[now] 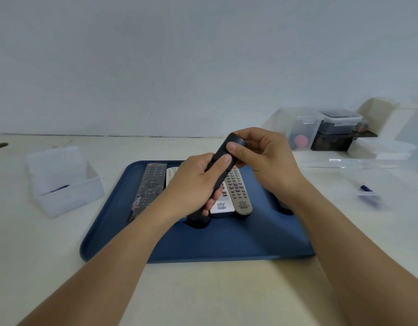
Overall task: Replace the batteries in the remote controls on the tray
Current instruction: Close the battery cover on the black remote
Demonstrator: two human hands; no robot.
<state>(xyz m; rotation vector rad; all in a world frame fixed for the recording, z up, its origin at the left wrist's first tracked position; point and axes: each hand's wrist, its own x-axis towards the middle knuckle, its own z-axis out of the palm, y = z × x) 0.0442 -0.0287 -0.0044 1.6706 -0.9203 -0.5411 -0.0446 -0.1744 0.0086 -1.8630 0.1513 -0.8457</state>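
A: What is seen on the left of the worktop (203, 290)?

B: A translucent plastic box (62, 182) is set there, open at the top, and a small dark blue object is seen inside it near the front wall. A dark round mark is seen at the far left edge of the worktop.

A: And at the right?

B: Two clear lidded containers (321, 128) are placed side by side against the pale wall (179, 55); something red (299, 140) is seen in the left one, and dark contents are seen in the right one. A black box (332, 142) is seen just before them. A clear flat lid (349, 163) is laid nearer, and a small blue item (366, 189) is seen beyond it; what it is cannot be told.
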